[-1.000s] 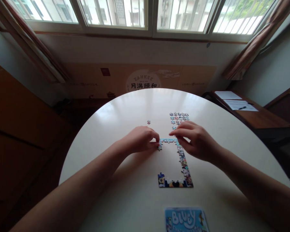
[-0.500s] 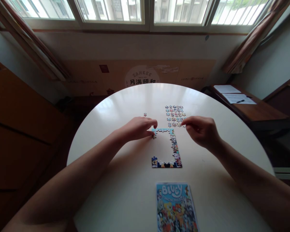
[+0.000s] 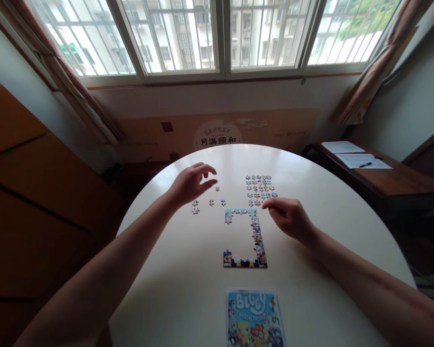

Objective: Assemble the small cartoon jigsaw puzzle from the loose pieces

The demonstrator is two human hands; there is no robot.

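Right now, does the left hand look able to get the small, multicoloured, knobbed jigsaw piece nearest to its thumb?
Probably yes: the open left hand is close to the jigsaw piece on the white round table, and nothing visible stands between them.

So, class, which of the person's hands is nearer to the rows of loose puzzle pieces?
Right. The right hand is close by the near right corner of the rows; the left hand is away to their left, beside a few separate pieces.

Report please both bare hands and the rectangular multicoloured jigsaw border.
Left hand open, near small multicoloured loose pieces. Right hand beside grid of pieces, grip unclear. Border gapped at left; nothing covers it.
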